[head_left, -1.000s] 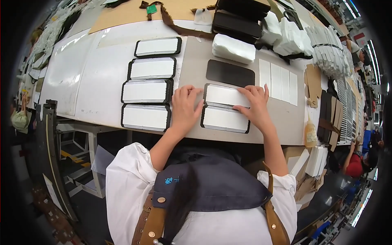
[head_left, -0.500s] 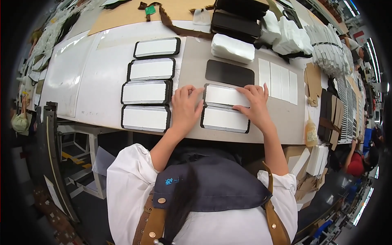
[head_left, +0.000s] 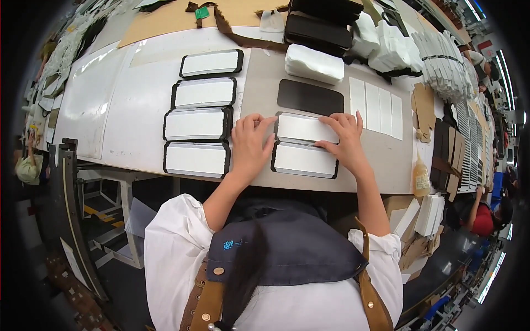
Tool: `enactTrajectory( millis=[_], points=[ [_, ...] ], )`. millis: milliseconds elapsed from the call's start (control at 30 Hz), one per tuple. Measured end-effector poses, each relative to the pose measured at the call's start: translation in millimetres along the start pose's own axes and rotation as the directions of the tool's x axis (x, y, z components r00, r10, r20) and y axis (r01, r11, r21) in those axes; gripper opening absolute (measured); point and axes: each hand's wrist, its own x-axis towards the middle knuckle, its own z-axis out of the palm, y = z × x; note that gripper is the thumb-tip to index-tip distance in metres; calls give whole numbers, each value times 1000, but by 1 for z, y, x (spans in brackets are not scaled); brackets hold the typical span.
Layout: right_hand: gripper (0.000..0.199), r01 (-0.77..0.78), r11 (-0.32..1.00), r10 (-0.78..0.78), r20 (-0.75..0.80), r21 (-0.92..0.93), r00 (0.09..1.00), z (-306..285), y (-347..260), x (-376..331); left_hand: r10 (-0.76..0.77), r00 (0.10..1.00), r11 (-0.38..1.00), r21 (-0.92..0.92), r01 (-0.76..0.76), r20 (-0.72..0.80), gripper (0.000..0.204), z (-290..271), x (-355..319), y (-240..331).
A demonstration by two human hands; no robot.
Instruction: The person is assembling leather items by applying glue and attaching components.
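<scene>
A black panel with a white strip on top lies on the grey board between my hands. My left hand rests at its left end, index fingertip and thumb near that edge. Across the right end, my right hand has index finger and thumb spread apart on the white strip. Both hands are open, fingers bent and apart. Just nearer to me lies a second white-topped black panel. Beyond the one I touch is a bare black panel.
Several white-topped panels form a column at left. White strips lie at right. A white stack and black piles stand farther back. A bottle of yellowish liquid is by the table's right front edge.
</scene>
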Motion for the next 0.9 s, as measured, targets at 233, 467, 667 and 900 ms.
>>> enactTrajectory(
  millis=[233, 467, 667, 900],
  points=[
    [60, 5, 1000, -5, 5, -3, 1000, 0, 0, 0, 17, 1000, 1000, 24, -16, -5, 39, 2, 0, -2],
    [61, 12, 1000, -12, -4, -8, 1000, 0, 0, 0, 40, 999, 999, 33, -39, -20, 32, 7, -2, -3],
    [61, -11, 1000, 12, 2, -19, 1000, -1, 4, -4, 98, 995, 990, 104, -95, -21, 31, 6, -2, -1],
    [37, -107, 963, 138, -110, 247, 984, 2, 28, -8, 68, 998, 994, 85, -68, 8, 30, 4, -2, -1]
  ],
)
